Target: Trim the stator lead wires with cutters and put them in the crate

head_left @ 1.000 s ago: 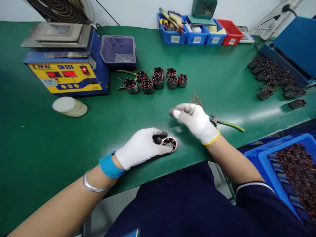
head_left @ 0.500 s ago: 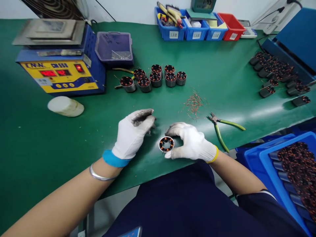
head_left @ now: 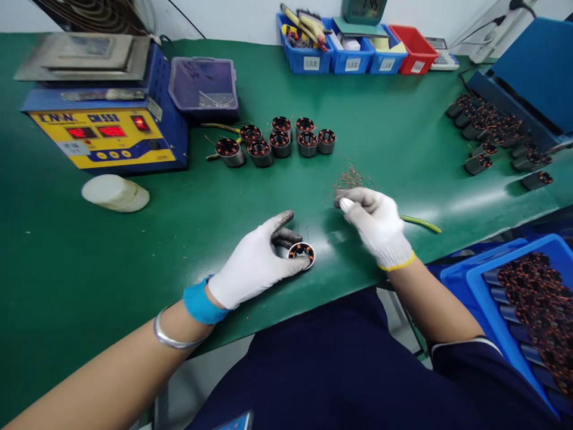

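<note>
My left hand (head_left: 256,260), in a white glove with a blue cuff, holds a small round stator (head_left: 301,254) with copper windings against the green mat (head_left: 179,227), fingers curled on its left side. My right hand (head_left: 376,224), also gloved, hovers to the right of it with fingertips pinched together beside a pile of cut copper wire bits (head_left: 351,178); what it pinches is too small to make out. Green-handled cutters (head_left: 418,223) lie partly hidden under that hand.
Several finished stators (head_left: 277,143) stand in a cluster at mid-table. A blue and yellow machine (head_left: 102,128) and a white disc (head_left: 114,193) sit at the left. Blue and red bins (head_left: 353,57) line the back. More stators lie at the right (head_left: 496,140) and in a blue crate (head_left: 532,298).
My left hand came back down onto the stator and took hold of it. My right hand let go of it and moved up right toward the wire scraps, covering the cutters.
</note>
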The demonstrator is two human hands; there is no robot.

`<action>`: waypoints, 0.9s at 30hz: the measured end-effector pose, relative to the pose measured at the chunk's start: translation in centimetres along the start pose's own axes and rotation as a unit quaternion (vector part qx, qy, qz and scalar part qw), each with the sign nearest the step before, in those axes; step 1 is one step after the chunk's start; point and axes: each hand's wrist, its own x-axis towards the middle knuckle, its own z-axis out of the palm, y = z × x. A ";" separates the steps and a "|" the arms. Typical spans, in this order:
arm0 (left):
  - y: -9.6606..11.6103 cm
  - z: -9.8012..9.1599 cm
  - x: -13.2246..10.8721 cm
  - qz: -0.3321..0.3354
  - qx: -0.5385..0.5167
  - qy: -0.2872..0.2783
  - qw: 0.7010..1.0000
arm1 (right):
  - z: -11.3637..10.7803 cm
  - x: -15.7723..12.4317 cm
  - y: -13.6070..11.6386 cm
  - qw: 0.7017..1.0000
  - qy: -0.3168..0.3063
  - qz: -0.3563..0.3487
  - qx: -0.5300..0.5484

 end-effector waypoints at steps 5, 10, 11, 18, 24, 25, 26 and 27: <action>-0.8 1.1 0.0 0.017 -0.138 0.074 0.987 | -8.0 -3.4 2.8 0.884 -0.025 -0.086 -0.459; -1.3 1.5 0.4 0.063 -0.189 0.199 0.960 | -12.2 -6.0 5.6 0.806 -0.087 0.030 -0.584; -1.3 1.5 0.5 0.070 -0.205 0.208 0.954 | -12.5 -6.3 5.7 0.803 -0.090 0.033 -0.589; -1.4 1.5 0.2 0.040 -0.278 0.076 0.957 | -13.0 -5.9 3.2 0.805 -0.161 0.017 -0.571; -1.1 1.8 -0.4 0.003 -0.305 0.073 0.950 | -13.0 -5.7 3.1 0.800 -0.177 0.009 -0.573; -1.1 1.8 -0.4 0.000 -0.313 0.071 0.947 | -13.4 -5.8 3.6 0.799 -0.171 -0.009 -0.576; -1.1 1.8 -0.4 -0.001 -0.319 0.069 0.945 | -13.8 -5.9 4.2 0.795 -0.160 -0.022 -0.584; -1.0 1.7 -0.4 -0.003 -0.321 0.068 0.945 | -14.5 -5.9 4.7 0.789 -0.149 -0.028 -0.596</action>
